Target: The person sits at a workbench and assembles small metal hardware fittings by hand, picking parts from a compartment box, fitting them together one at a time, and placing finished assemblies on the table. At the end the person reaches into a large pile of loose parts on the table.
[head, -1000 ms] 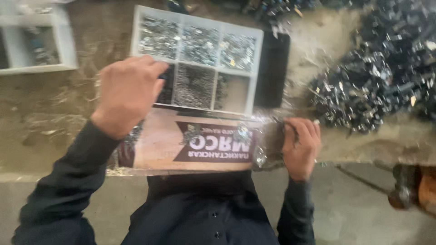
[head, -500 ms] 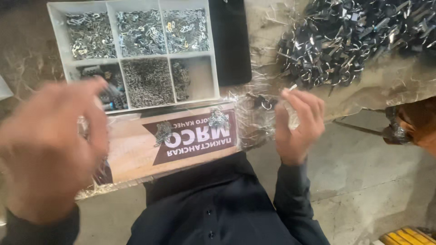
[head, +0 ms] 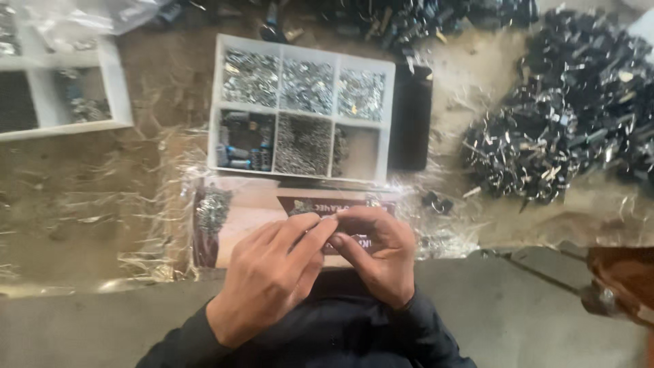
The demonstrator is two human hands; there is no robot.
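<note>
My left hand [head: 269, 276] and my right hand [head: 381, 255] are drawn together at the table's near edge. Their thumbs and forefingers pinch at one spot on a small part [head: 332, 230] that is mostly hidden by the fingertips. Under the hands lies a brown cardboard sheet [head: 248, 204] with a dark printed band. A little heap of small metal pieces [head: 212, 208] rests on its left end. Just beyond the sheet stands a white compartment tray [head: 300, 176], its cells filled with shiny and dark small parts.
A flat black object [head: 411, 126] lies right of the tray. A big heap of black and metal parts [head: 558, 136] fills the right side. A second white tray [head: 119, 102] sits at far left. Crinkled clear film [head: 102, 204] covers the table. A brown object [head: 623, 279] is at lower right.
My left hand has come in from the left and now meets my right hand over the cardboard. The view has swung back to centre on the tray.
</note>
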